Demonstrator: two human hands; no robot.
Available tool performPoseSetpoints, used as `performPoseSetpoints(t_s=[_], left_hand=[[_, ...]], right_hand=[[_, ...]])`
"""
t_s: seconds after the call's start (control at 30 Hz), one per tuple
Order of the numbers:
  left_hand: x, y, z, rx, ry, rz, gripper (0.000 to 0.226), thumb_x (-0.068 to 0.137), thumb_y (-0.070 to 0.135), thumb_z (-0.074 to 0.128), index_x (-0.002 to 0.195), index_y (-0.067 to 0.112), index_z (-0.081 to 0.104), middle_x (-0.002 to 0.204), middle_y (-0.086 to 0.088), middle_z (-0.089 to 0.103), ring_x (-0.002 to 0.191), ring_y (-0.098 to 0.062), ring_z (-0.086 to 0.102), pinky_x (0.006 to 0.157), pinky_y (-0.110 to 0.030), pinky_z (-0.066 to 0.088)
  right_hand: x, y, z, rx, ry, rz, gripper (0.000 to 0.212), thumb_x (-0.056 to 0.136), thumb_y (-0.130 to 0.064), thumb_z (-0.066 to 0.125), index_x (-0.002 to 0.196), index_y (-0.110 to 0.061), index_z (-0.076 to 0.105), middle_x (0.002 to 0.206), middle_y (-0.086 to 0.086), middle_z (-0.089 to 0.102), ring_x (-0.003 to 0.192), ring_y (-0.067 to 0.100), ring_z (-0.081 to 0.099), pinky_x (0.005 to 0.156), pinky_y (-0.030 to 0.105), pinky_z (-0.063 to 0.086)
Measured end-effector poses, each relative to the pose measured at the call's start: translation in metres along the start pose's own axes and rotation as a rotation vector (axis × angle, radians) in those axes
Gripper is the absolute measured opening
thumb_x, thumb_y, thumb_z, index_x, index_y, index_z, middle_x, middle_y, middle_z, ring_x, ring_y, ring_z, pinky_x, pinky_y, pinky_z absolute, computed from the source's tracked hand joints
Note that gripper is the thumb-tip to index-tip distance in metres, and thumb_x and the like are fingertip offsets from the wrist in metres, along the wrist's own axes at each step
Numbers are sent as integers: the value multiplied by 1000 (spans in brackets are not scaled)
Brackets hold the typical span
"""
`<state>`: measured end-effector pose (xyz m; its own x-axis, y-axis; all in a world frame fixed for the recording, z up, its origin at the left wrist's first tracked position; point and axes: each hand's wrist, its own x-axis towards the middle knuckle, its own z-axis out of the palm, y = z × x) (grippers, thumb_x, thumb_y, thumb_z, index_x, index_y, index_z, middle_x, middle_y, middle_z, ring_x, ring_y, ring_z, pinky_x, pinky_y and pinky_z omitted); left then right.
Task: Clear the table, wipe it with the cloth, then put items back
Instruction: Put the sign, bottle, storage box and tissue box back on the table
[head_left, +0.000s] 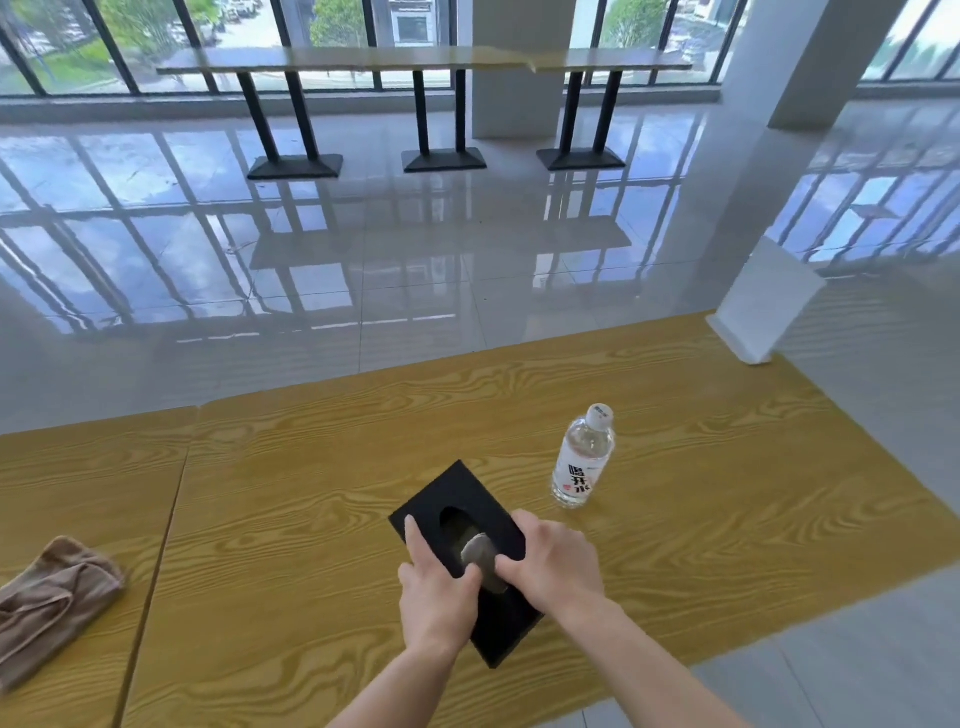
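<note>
A black tissue box with an oval slot lies flat on the yellow wood-grain table, near its front edge. My left hand grips the box's left side, index finger stretched along the top. My right hand grips its right side, thumb at the slot where a grey tissue sticks out. A clear water bottle with a white cap stands upright just right of and beyond the box. A crumpled brown cloth rests at the table's far left.
A white pillar base meets the table's back right corner. Glossy tiled floor lies beyond the table, with a long high counter on black legs by the windows. A seam divides the tabletop at left.
</note>
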<state>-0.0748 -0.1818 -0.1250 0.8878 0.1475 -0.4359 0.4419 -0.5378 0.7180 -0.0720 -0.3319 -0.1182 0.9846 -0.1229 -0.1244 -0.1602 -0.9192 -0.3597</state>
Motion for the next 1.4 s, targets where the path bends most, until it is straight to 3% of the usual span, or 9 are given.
performPoseSetpoints(t_s=[0.13,0.23,0.33,0.43,0.53,0.7,0.93,1.4], left_hand=[[-21,1,25,-16,-61,-12,104,86,43,67,154,38,-12,115,-4,35,71,-7,45,72,-30,43],[-30,4,41,-33,-107,-11,109,83,47,71,154,39,-12,125,-9,38,76,-14,47,75,-31,43],[-31,9,53,-92,-111,-23,115,76,48,76,151,45,-11,131,-8,40,89,-23,53,80,-36,51],[-32,14,66,-119,-111,-49,114,71,41,77,147,52,-7,125,-6,44,89,-27,61,76,-45,61],[-34,26,82,-82,-129,-54,114,69,40,77,150,48,-2,120,-6,44,87,-27,62,73,-45,61],[-46,45,117,-40,-94,-113,107,75,40,76,154,38,4,128,-10,41,92,-27,51,87,-46,56],[-62,64,160,-88,-13,-213,99,72,38,75,150,42,13,117,-8,36,83,-27,56,78,-47,60],[-61,121,225,-81,-33,-209,91,82,31,71,151,30,11,131,-15,35,92,-31,55,83,-45,57]], right_hand=[[-20,31,-9,0,-23,38,32,74,-52,55,95,-29,54,77,-6,65,70,17,61,59,32,51],[-34,51,-19,17,-25,87,31,73,-51,56,96,-30,55,77,-7,65,71,16,61,60,32,51],[-46,71,-29,18,-7,141,32,72,-50,55,98,-32,56,78,-8,66,72,14,61,62,32,52],[-54,92,-39,20,-22,162,31,71,-48,55,98,-32,55,77,-9,65,72,14,61,62,31,51],[-53,114,-45,41,-23,149,34,71,-48,56,103,-36,57,80,-9,67,75,16,62,65,33,53],[-47,153,-53,77,-51,94,42,68,-47,56,109,-38,60,81,-7,69,74,17,64,64,34,54],[-39,204,-70,115,-124,9,51,66,-50,54,116,-38,58,82,-9,70,74,14,64,67,35,56],[-11,268,-110,78,-158,28,35,68,-46,55,100,-34,57,73,-6,65,67,13,60,60,32,51]])
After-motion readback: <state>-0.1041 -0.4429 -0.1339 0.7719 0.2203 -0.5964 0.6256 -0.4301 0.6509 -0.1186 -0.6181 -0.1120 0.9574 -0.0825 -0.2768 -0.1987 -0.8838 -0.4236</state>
